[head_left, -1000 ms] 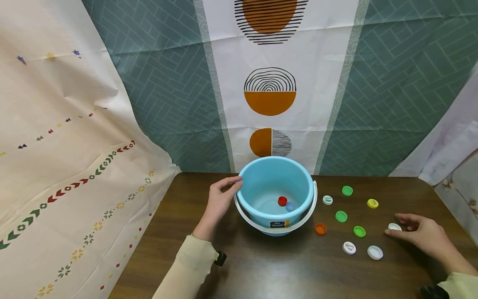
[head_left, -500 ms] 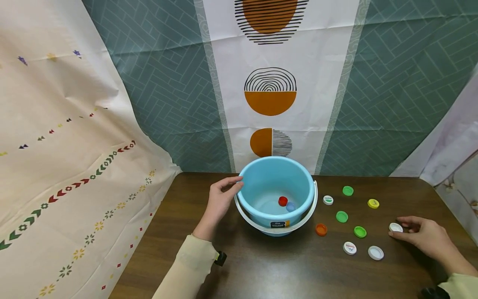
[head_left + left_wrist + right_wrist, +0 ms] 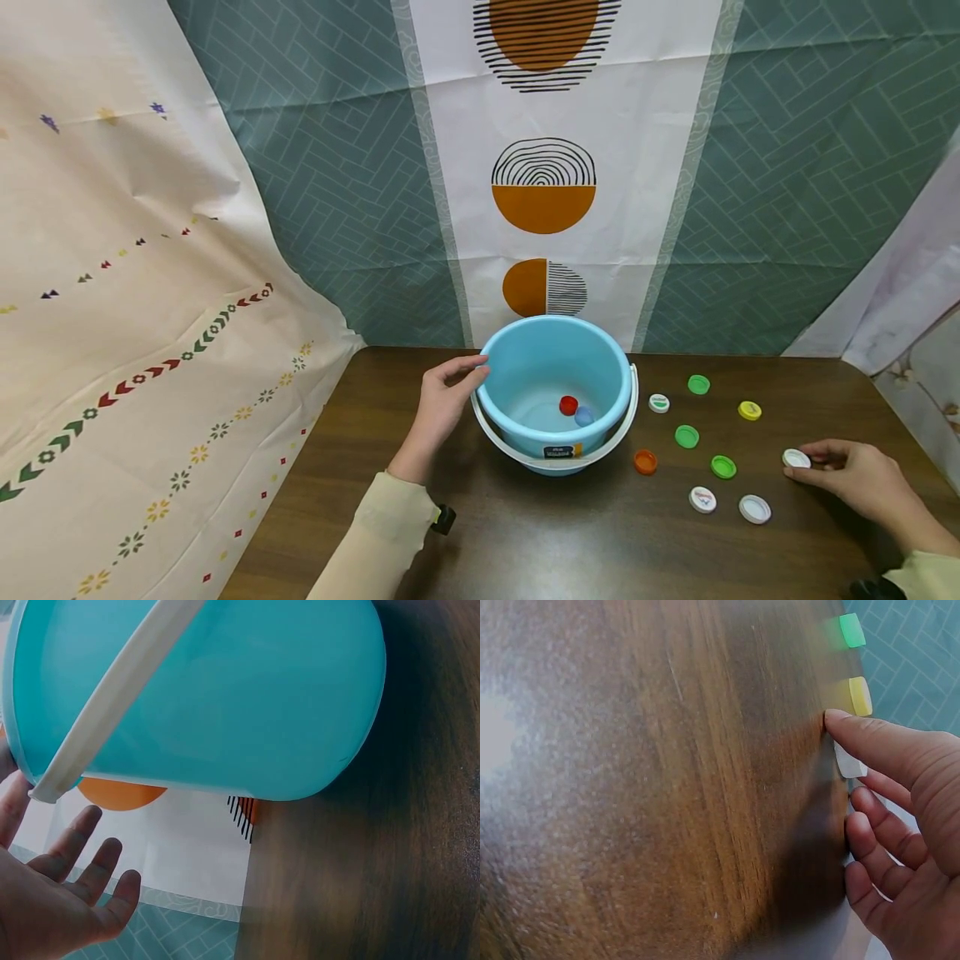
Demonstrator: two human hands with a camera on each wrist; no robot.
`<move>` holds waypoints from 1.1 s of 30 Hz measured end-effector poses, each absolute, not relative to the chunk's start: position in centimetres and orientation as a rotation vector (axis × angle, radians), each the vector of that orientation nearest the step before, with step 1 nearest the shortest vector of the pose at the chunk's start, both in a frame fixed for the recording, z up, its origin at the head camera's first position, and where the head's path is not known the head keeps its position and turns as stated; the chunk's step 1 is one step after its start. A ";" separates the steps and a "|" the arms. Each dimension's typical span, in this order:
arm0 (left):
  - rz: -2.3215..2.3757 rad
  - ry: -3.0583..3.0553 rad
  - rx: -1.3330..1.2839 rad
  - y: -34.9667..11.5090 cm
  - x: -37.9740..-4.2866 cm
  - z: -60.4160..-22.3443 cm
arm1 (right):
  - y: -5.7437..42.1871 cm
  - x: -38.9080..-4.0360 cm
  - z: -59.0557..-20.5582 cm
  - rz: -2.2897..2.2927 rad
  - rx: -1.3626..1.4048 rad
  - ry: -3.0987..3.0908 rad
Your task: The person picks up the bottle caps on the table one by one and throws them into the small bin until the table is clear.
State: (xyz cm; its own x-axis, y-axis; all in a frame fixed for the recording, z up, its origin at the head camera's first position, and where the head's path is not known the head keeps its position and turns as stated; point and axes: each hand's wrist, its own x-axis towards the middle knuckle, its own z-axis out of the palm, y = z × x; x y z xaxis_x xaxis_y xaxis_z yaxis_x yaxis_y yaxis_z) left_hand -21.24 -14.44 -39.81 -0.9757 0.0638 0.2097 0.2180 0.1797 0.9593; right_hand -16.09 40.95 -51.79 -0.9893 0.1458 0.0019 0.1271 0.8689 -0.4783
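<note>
Three splayed fingers, left hand touching bucket

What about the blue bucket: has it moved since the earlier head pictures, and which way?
No. Against the brown table in the head view, the blue bucket stands where it did, with no visible shift either way.

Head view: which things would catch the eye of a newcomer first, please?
Most likely the light blue bucket, standing on the dark table before the patterned cloth, with a red cap and a pale blue cap inside. Next, the bright green caps scattered to its right. Then the right hand, pinching a white cap farther right.
</note>
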 end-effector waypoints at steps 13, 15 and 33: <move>-1.931 -2.301 -0.273 -14.5 -21.1 -39.8 | 41.0 -16.1 -51.6 0.748 -0.200 -2.995; -1.930 -2.302 -0.277 -14.5 -21.1 -39.8 | 40.9 -16.2 -51.5 0.745 -0.201 -2.982; -1.781 -2.325 -0.285 -14.5 -20.8 -39.8 | 38.2 -17.8 -47.3 0.867 -0.124 -2.797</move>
State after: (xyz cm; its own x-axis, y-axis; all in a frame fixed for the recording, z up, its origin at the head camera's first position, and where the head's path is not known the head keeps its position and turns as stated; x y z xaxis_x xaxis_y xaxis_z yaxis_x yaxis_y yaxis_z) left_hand -20.84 -14.50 -39.82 -0.9617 0.0320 0.2722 0.2712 0.2557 0.9279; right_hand -17.80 38.17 -47.32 -0.9744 0.1418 0.1744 0.0183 0.8234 -0.5672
